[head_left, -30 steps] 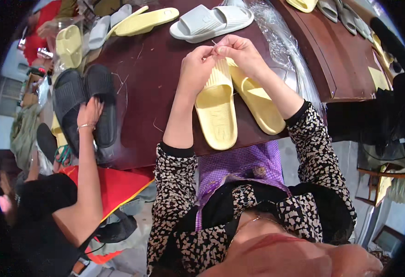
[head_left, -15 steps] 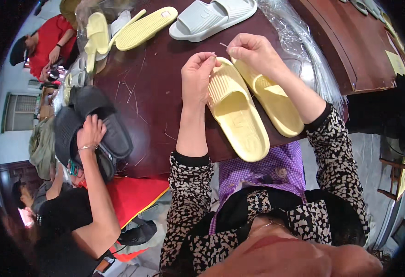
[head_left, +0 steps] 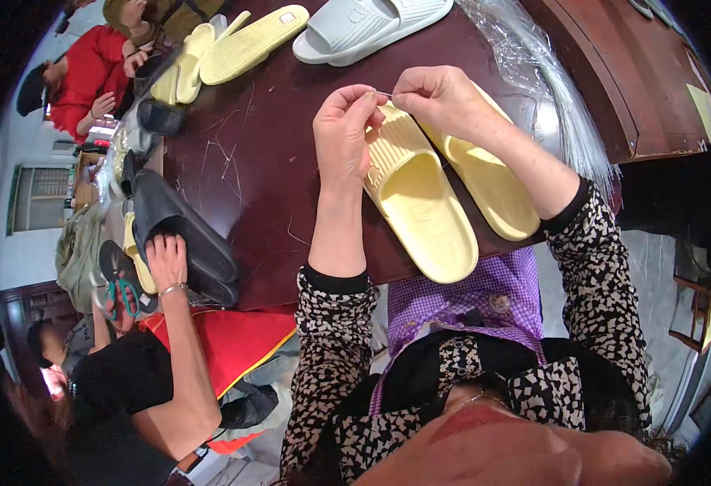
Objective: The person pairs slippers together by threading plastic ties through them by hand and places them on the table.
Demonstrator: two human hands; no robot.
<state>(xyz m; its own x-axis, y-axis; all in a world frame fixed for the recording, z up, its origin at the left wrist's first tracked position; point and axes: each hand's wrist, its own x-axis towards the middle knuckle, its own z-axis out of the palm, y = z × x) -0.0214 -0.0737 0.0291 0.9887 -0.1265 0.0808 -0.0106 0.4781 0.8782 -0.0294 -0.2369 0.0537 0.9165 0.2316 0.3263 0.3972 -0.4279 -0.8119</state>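
Both hands up over the worktop (head_left: 278, 186), close together, just past the toe end of a yellow slipper. Left hand (head_left: 344, 138): thumb and forefinger pinched together at one end of a thin strand (head_left: 384, 95), other fingers curled. Right hand (head_left: 436, 99): likewise a tight fingertip pinch, at the strand's other end; the short length between them looks nearly straight. Below, the near yellow slipper (head_left: 430, 223) lies sole down, toe away from the wearer, heel at the worktop's edge; second yellow slipper (head_left: 497, 198) just to its right, partly under the right forearm. Pale grey slippers (head_left: 355, 36) beyond the hands. Bundle of clear strands (head_left: 570, 142) along the right side; loose snippets (head_left: 227, 162) scattered left of centre. Further left, a co-worker's hand (head_left: 167, 261) rests at the opening of a black slipper (head_left: 202, 255); green-handled scissors (head_left: 127, 298) near it.
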